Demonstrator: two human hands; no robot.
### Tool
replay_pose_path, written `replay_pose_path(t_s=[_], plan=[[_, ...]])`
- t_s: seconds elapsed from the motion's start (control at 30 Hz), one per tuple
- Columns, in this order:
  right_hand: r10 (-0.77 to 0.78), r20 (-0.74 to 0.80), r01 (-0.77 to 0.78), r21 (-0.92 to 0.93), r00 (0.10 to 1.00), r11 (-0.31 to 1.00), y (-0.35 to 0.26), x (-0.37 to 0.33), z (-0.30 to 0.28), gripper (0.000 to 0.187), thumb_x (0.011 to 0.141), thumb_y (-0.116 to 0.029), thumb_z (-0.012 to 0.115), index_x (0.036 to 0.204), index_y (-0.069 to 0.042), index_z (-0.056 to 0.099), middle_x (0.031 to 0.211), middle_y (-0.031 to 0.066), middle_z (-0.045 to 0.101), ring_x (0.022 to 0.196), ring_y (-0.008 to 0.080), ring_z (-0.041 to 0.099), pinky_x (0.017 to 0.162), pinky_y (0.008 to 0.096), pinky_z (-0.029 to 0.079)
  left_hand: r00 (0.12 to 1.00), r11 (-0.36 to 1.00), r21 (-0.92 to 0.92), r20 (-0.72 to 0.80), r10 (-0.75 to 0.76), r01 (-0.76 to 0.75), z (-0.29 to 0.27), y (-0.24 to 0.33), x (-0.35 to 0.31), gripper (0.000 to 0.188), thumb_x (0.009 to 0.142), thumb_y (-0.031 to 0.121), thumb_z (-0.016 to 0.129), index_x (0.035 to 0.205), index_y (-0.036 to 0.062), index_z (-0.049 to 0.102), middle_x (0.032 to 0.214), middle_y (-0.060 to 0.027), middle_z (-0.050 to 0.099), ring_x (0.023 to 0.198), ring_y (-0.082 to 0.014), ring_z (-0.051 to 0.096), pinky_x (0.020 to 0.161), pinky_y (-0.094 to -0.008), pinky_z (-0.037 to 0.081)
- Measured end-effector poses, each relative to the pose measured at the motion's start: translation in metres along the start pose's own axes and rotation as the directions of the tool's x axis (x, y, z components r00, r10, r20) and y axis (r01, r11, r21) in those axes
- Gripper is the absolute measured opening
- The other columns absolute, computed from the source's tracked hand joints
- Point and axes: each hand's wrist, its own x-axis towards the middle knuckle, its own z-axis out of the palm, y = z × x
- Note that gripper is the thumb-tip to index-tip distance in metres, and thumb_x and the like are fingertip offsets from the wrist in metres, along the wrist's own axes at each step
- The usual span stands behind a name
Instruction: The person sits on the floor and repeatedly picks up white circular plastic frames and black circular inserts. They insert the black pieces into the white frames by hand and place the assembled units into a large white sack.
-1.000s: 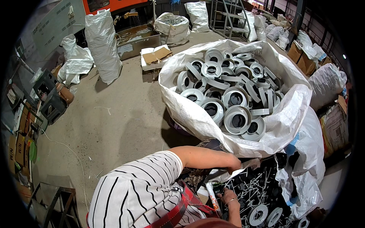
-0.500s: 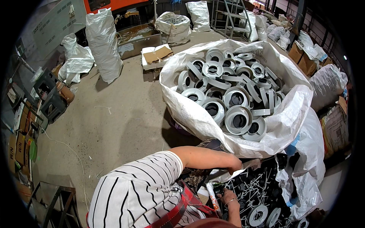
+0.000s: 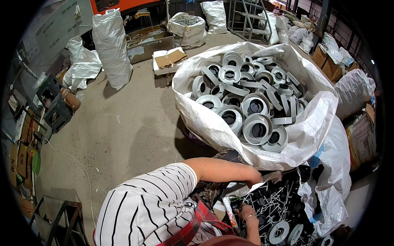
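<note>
My left hand (image 3: pixel 253 178) is curled at the near rim of an open white sack (image 3: pixel 283 177), against its folded plastic edge; what its fingers hold is hidden. Below it my right hand (image 3: pixel 247 212), with a bracelet at the wrist, reaches into the left side of this sack. Its fingers are bent together over dark parts, and I cannot make out what is in them. Black plastic pieces and thin pale sprue sticks (image 3: pixel 276 203) fill the sack. Two grey rings, one a flat ring (image 3: pixel 278 232), lie on top near my right forearm.
Just beyond stands a large white woven sack (image 3: pixel 197 123) heaped with grey round fittings (image 3: pixel 255 106) with black centres. Clear plastic wrap (image 3: pixel 334 176) hangs at the right. Tall white sacks (image 3: pixel 111 49), a metal step ladder (image 3: pixel 250 22) and dark stools (image 3: pixel 57 115) stand around the floor.
</note>
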Motion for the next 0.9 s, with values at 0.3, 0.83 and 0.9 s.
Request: replay_pose_path(t_s=[0.3,0.83,0.9], plan=[[0.007,0.027,-0.006,-0.014,1.000,1.000,-0.005,-0.002,-0.006,0.045,0.080,-0.037,0.063,0.107,0.000,0.056,0.100,0.0246,0.061,0.097,0.0383,0.058,0.083,0.0430,0.047,1.000,1.000,0.009,0.004,-0.019,0.019,0.003,-0.001,0.003,0.036,0.068,0.028,0.068,0.086,-0.0028,0.067,0.088,-0.0199,0.065,0.085,-0.0356,0.062,0.077,-0.0427,0.049],[0.003,0.027,-0.002,-0.035,1.000,0.999,-0.003,0.002,-0.001,0.046,0.080,-0.037,0.063,0.107,0.000,0.056,0.099,0.0249,0.061,0.097,0.0380,0.058,0.083,0.0429,0.047,1.000,1.000,0.019,0.005,-0.008,0.008,0.005,-0.002,0.003,0.036,0.070,0.029,0.067,0.087,-0.0028,0.067,0.088,-0.0203,0.065,0.086,-0.0364,0.062,0.077,-0.0431,0.049],[0.013,0.029,-0.012,-0.030,0.999,0.999,-0.003,0.002,-0.001,0.046,0.080,-0.037,0.063,0.107,-0.001,0.056,0.100,0.0247,0.061,0.097,0.0377,0.058,0.084,0.0427,0.047,1.000,1.000,0.023,0.012,-0.014,0.014,0.002,0.000,0.002,0.036,0.070,0.029,0.067,0.088,-0.0026,0.067,0.089,-0.0202,0.065,0.086,-0.0362,0.062,0.077,-0.0430,0.049]])
